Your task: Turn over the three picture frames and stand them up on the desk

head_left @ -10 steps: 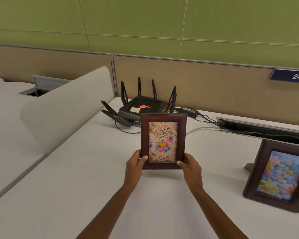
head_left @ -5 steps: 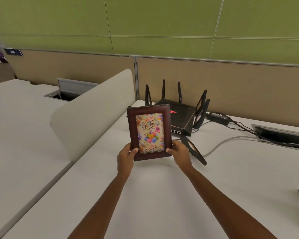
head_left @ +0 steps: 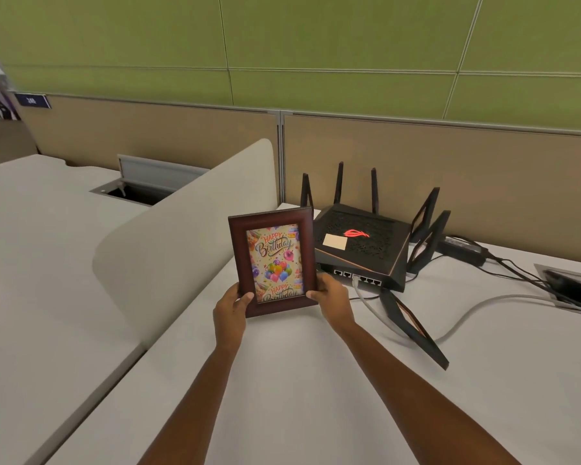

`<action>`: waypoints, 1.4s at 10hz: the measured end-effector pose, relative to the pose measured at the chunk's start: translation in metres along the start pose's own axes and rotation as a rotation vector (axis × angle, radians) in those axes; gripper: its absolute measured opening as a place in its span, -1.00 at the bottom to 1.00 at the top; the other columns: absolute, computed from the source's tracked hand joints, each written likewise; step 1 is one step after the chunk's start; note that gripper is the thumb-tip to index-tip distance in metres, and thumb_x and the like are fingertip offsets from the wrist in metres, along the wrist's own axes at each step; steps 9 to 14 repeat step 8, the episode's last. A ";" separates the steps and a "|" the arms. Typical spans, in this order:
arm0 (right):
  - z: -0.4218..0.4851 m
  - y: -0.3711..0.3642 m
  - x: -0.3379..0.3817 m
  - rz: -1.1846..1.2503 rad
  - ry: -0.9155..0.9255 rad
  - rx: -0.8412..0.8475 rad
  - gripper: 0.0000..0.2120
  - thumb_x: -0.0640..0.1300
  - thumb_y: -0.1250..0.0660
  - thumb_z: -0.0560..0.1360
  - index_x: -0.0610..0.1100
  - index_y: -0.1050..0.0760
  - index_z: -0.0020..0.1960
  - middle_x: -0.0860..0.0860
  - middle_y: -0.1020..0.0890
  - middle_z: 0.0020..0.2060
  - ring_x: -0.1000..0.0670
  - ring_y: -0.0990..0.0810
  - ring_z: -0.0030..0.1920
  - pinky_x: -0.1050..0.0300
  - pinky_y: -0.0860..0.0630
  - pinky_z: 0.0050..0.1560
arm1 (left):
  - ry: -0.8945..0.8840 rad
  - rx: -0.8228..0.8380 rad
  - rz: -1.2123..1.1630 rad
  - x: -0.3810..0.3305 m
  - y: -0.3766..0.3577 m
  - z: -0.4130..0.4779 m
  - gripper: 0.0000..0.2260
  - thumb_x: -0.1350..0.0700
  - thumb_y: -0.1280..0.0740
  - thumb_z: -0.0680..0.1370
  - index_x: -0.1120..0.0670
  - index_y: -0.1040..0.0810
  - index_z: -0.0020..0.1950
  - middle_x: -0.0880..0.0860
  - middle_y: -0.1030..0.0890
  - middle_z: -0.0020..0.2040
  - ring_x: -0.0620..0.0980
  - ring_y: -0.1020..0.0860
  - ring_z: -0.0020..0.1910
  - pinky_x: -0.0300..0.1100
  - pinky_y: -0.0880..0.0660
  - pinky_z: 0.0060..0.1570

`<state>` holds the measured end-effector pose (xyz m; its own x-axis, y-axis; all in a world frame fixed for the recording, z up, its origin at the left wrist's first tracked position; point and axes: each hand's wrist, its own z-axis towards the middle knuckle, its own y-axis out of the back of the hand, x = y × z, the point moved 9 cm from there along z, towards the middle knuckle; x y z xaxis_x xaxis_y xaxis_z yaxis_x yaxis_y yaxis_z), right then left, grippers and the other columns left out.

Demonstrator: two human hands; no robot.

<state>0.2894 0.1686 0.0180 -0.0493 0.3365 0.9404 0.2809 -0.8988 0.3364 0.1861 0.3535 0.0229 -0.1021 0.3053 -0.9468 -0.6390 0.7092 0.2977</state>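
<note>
A dark wooden picture frame (head_left: 273,260) with a "Happy Birthday" balloon card stands upright, picture facing me, its bottom edge at or just above the white desk (head_left: 282,380). My left hand (head_left: 230,308) grips its lower left corner and my right hand (head_left: 332,295) grips its lower right corner, thumbs on the front. The frame leans slightly left. No other picture frame is in view.
A black router (head_left: 363,245) with several antennas sits right behind and to the right of the frame; one antenna (head_left: 415,330) lies flat on the desk. Cables (head_left: 483,303) run right to a desk cable slot (head_left: 571,290). A cream divider panel (head_left: 182,243) stands to the left.
My view has swung left, so the second frame on the right has left the picture. The held frame has moved left along the desk, in front of the router's left side.
</note>
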 end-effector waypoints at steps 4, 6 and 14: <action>0.005 -0.008 -0.017 -0.005 -0.033 -0.014 -0.68 -0.38 -0.25 0.43 -0.29 -0.42 0.18 -0.23 -0.58 0.11 -0.05 -0.51 -0.04 0.17 -0.44 -0.05 | -0.005 0.007 0.017 0.017 -0.006 0.006 -0.73 0.26 -0.22 0.56 0.29 -0.44 0.25 0.27 -0.59 0.14 0.19 -0.54 0.10 -0.12 -0.46 0.02; -0.002 -0.008 -0.016 -0.003 -0.035 -0.006 -0.66 -0.34 -0.24 0.46 -0.26 -0.38 0.23 -0.24 -0.58 0.13 -0.14 -0.56 0.04 0.18 -0.45 -0.06 | 0.059 0.035 -0.029 0.022 -0.011 0.002 -0.69 0.24 -0.19 0.57 0.28 -0.38 0.30 0.28 -0.54 0.21 0.20 -0.50 0.18 -0.01 -0.49 0.11; -0.027 -0.003 -0.027 -0.026 -0.023 0.029 -0.50 -0.33 -0.26 0.45 -0.18 -0.22 0.36 -0.22 -0.45 0.28 -0.15 -0.47 0.22 0.01 -0.41 0.23 | 0.144 -0.014 0.012 0.034 -0.008 -0.019 -0.56 0.22 -0.24 0.55 0.23 -0.24 0.41 0.25 -0.42 0.37 0.19 -0.40 0.34 0.07 -0.37 0.33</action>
